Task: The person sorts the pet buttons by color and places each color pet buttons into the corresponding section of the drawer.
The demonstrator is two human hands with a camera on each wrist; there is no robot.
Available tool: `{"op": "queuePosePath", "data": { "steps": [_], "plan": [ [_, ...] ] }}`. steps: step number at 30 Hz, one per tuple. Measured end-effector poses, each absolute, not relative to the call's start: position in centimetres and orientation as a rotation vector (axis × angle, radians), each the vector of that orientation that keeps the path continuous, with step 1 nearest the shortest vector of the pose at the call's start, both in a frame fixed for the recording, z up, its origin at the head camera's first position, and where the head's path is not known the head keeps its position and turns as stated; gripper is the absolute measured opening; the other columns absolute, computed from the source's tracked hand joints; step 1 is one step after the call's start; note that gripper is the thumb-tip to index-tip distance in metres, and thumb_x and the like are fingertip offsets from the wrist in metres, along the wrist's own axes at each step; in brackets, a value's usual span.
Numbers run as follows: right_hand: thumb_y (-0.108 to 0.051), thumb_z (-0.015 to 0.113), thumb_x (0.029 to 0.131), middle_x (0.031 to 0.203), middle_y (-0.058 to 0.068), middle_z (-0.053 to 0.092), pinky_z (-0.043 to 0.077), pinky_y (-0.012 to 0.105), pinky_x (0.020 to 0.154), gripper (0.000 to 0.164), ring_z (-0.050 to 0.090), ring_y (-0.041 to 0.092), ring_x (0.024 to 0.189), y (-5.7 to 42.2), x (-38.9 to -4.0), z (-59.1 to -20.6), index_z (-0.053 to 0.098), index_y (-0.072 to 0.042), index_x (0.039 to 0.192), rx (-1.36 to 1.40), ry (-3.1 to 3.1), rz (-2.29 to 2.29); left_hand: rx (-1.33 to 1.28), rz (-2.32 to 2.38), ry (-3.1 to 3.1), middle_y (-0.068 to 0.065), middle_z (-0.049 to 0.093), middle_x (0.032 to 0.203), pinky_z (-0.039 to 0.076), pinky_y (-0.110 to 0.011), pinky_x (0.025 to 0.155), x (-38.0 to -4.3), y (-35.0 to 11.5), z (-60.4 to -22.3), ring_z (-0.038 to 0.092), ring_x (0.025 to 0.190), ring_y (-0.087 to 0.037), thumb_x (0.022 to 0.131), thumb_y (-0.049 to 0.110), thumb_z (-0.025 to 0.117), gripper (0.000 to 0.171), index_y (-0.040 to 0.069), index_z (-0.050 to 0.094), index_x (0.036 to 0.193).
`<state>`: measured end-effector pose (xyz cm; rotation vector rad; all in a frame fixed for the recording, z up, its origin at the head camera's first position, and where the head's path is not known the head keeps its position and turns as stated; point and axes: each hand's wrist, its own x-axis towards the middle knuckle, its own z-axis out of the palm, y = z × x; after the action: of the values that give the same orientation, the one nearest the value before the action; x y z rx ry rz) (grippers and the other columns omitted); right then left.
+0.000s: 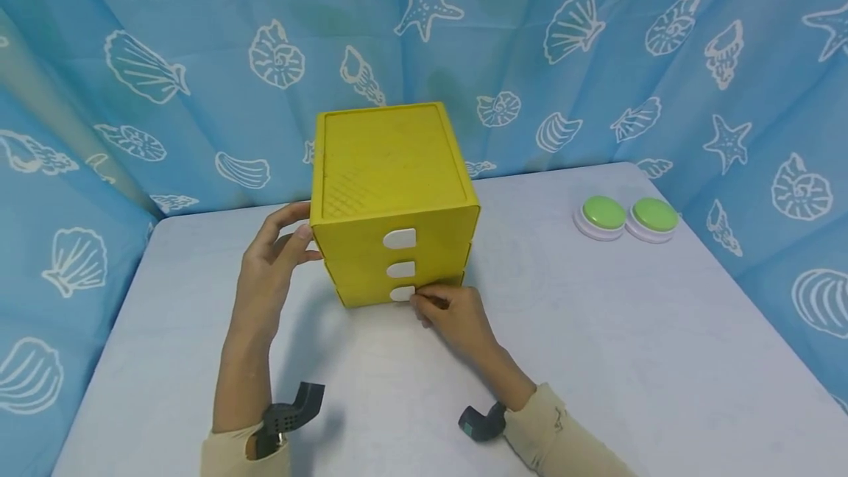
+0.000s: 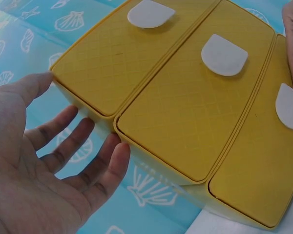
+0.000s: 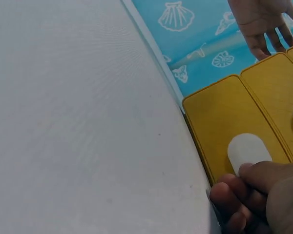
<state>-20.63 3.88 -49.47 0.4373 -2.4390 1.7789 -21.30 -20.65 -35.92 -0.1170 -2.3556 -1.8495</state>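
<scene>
A yellow three-drawer box (image 1: 395, 160) stands on the white table, its front toward me. Each drawer front carries a white rounded tab; the upper tab (image 1: 400, 238) and middle tab (image 1: 400, 269) are untouched. My left hand (image 1: 268, 271) is at the box's left side, fingers spread and loosely bent, fingertips right at the side wall, as the left wrist view shows. My right hand (image 1: 457, 319) pinches the edge of the bottom drawer's tab (image 3: 247, 150) between thumb and curled fingers. All three drawer fronts sit flush in the box.
Two green push buttons, a left one (image 1: 603, 213) and a right one (image 1: 654, 215), sit on white bases at the table's back right. A blue curtain (image 1: 503, 28) printed with shells hangs behind and beside the white table (image 1: 596, 330).
</scene>
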Motion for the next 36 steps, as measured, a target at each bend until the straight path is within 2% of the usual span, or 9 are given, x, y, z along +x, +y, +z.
{"op": "queuePosePath", "data": {
  "steps": [7, 17, 25, 29, 36],
  "plan": [
    [-0.021, 0.068, 0.084, 0.064, -0.002, 0.063, 0.052, 0.027, 0.049, 0.013, 0.058, 0.012, 0.053, 4.4, -19.5, -50.2, 0.073, -0.012, 0.091, 0.432, -2.506, 1.831, -0.100, -1.873, -2.353, 0.008, 0.047, 0.127, 0.047, -0.039, 0.088, -21.0, -20.5, -36.3, 0.058, 0.102, -0.017, 0.089, 0.044, 0.054, 0.042, 0.029, 0.048, 0.129],
    [-0.032, 0.065, 0.085, 0.063, -0.005, 0.063, 0.051, 0.027, 0.049, 0.016, 0.059, 0.012, 0.053, 5.1, -16.2, -49.8, 0.073, -0.020, 0.092, 0.361, -2.577, 1.878, -0.078, -1.853, -2.359, 0.007, 0.046, 0.128, 0.040, -0.045, 0.094, -20.8, -20.5, -36.0, 0.058, 0.099, -0.019, 0.089, 0.045, 0.054, 0.043, 0.030, 0.048, 0.129],
    [-0.015, 0.066, 0.085, 0.062, 0.000, 0.063, 0.049, 0.024, 0.047, 0.012, 0.058, 0.016, 0.051, 4.8, -13.5, -47.3, 0.073, -0.008, 0.090, 0.339, -2.593, 1.851, -0.132, -1.822, -2.347, 0.008, 0.047, 0.127, 0.048, -0.036, 0.087, -21.0, -20.4, -35.6, 0.057, 0.104, -0.015, 0.090, 0.044, 0.054, 0.043, 0.029, 0.048, 0.129],
    [-0.011, 0.066, 0.085, 0.061, 0.001, 0.063, 0.049, 0.024, 0.046, 0.011, 0.058, 0.016, 0.050, 4.8, -12.3, -46.7, 0.073, -0.005, 0.090, 0.321, -2.600, 1.857, -0.137, -1.822, -2.351, 0.008, 0.046, 0.128, 0.048, -0.035, 0.087, -21.1, -20.3, -35.6, 0.057, 0.104, -0.015, 0.090, 0.044, 0.054, 0.043, 0.029, 0.048, 0.129],
    [-0.028, 0.066, 0.085, 0.062, -0.009, 0.063, 0.050, 0.023, 0.047, 0.016, 0.058, 0.009, 0.051, 5.3, -11.0, -49.1, 0.073, -0.017, 0.092, 0.318, -2.616, 1.873, -0.159, -1.822, -2.347, 0.007, 0.047, 0.128, 0.049, -0.033, 0.085, -21.2, -20.2, -35.6, 0.056, 0.104, -0.017, 0.090, 0.043, 0.054, 0.042, 0.028, 0.048, 0.129]
  ]
}}
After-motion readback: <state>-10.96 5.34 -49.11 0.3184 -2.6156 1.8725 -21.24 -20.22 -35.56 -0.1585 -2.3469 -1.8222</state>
